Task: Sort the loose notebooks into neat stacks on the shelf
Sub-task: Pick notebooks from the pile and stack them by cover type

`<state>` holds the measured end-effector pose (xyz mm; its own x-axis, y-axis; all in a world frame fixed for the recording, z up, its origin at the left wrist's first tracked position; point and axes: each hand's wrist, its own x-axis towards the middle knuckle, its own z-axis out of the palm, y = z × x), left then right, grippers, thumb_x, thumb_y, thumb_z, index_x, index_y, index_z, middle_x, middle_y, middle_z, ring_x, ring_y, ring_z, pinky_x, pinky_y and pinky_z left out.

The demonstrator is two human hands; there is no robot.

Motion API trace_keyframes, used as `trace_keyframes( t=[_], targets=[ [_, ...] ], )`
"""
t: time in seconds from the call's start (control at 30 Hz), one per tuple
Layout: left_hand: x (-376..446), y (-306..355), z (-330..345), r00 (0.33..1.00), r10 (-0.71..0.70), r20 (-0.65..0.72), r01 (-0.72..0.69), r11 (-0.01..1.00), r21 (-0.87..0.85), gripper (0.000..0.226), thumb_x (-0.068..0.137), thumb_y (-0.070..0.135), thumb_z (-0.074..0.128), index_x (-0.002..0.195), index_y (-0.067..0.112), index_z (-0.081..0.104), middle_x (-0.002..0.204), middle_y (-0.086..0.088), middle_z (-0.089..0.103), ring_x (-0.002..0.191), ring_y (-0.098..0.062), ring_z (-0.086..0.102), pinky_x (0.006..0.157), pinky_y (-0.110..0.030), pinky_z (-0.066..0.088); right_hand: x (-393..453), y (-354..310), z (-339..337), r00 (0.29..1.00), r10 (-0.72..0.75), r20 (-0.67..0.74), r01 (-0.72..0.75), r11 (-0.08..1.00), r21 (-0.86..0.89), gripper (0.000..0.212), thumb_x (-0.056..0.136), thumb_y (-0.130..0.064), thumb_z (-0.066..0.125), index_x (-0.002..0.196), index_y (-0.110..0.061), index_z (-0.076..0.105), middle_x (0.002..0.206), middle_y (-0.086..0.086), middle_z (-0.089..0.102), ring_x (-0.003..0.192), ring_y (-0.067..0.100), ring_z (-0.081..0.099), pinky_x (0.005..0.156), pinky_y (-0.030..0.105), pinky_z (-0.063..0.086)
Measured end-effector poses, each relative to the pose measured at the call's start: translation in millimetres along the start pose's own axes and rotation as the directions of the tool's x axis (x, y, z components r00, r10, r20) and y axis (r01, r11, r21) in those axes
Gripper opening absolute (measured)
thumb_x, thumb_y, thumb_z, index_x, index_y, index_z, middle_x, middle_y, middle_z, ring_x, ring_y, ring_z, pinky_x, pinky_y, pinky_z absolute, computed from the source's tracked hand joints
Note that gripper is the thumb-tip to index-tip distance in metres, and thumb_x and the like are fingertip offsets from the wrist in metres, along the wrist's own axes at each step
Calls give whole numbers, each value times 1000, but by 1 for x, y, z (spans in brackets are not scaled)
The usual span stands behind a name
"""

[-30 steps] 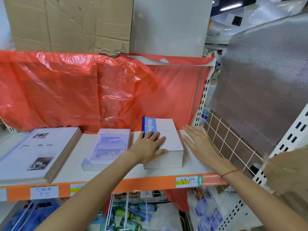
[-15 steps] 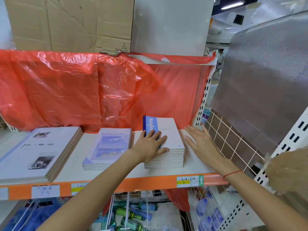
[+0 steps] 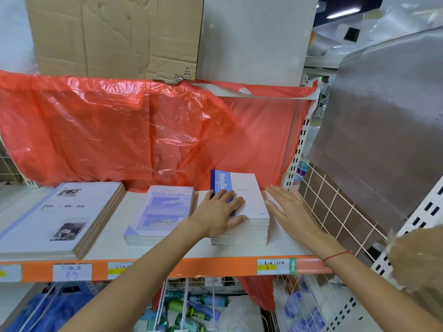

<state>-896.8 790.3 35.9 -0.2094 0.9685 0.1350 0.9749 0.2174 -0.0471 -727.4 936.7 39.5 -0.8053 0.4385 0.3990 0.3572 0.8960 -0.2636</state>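
Three notebook stacks lie on the white shelf (image 3: 107,245). At the right stands a stack of white notebooks with a blue "NoteBook" spine band (image 3: 247,195). My left hand (image 3: 219,213) rests flat on top of this stack, fingers spread. My right hand (image 3: 288,208) is open with straight fingers against the stack's right side. In the middle lies a stack of pale blue sky-cover notebooks (image 3: 160,212). At the left sits a larger stack of white "Time Memory" notebooks (image 3: 60,216).
Red plastic sheeting (image 3: 119,130) hangs behind the shelf. A wire grid panel (image 3: 335,212) closes the right end. An orange price rail (image 3: 191,267) runs along the front edge. Wire baskets with bottles (image 3: 189,307) sit below. Cardboard (image 3: 115,34) stands above.
Both hands stay on the right stack; the right hand has moved in closer to the stack's right side. The stacks have not moved.
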Motion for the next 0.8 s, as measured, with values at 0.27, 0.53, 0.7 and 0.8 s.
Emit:
trace_keyframes(
  t=[0.27, 0.53, 0.7, 0.8],
  targets=[
    [-48, -22, -14, 955, -189, -228, 162, 978, -130, 62, 91, 46, 22, 137, 13, 47, 137, -7, 52, 126, -26, 47, 103, -36, 31, 20, -50, 12, 991, -128, -25, 130, 989, 71, 44, 93, -32, 46, 130, -10, 55, 133, 6, 57, 124, 22, 51, 104, 29, 33],
    [-149, -80, -17, 892, -378, -247, 365, 926, -98, 49, 83, 33, 36, 113, 8, 66, 98, -8, 71, 84, -28, 68, 69, -35, 54, 38, -152, 35, 964, -264, 16, 260, 957, 132, 41, 95, -25, 53, 133, -12, 53, 129, 5, 59, 118, 23, 55, 93, 32, 42],
    [-223, -127, -25, 849, -479, -224, 475, 877, -75, 46, 80, 33, 38, 105, 8, 68, 87, -7, 70, 70, -29, 67, 56, -34, 53, 44, -228, 56, 940, -328, 92, 313, 938, 149, 44, 96, -23, 50, 139, -15, 45, 140, 4, 51, 128, 20, 47, 97, 31, 39],
    [-271, -159, -27, 845, -489, -217, 484, 871, -82, 49, 80, 32, 37, 109, 5, 66, 93, -11, 70, 77, -31, 67, 60, -39, 54, 43, -277, 74, 925, -358, 125, 343, 931, 126, 45, 97, -25, 47, 141, -16, 42, 141, 2, 49, 130, 20, 44, 98, 32, 38]
  ],
)
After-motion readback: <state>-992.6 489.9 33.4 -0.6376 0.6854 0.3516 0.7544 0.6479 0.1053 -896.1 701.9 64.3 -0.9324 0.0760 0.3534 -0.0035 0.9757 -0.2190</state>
